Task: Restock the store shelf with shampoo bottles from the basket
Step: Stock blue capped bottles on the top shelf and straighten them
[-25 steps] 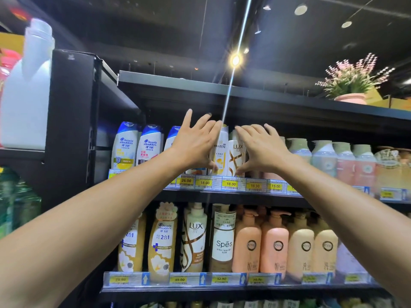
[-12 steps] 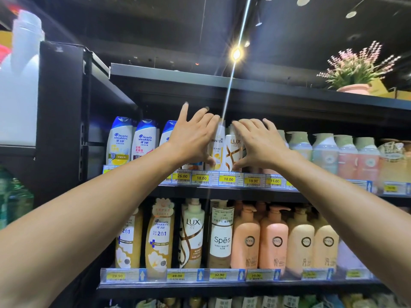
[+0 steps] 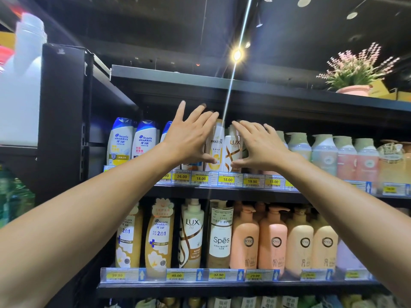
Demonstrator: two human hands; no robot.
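Centre frame, left hand (image 3: 189, 136) and right hand (image 3: 260, 147) bracket a white-and-gold Pantene bottle (image 3: 216, 150) and a white gold-swirled Lux bottle (image 3: 233, 152) on the black metal shelf (image 3: 222, 193) — each grip open, fingers straight. Glossy rigid plastic, probably light and slippery — best taken mid-body.

The ceiling (image 3: 155, 30) is dark. One small lamp (image 3: 237, 54) shines very bright. A pink pot (image 3: 352, 90) of flowers, maybe fake, stands high up on the right.

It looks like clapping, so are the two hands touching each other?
Apart. The head view shows a gap between the left hand and right hand, with the Pantene bottle and Lux bottle visible through it.
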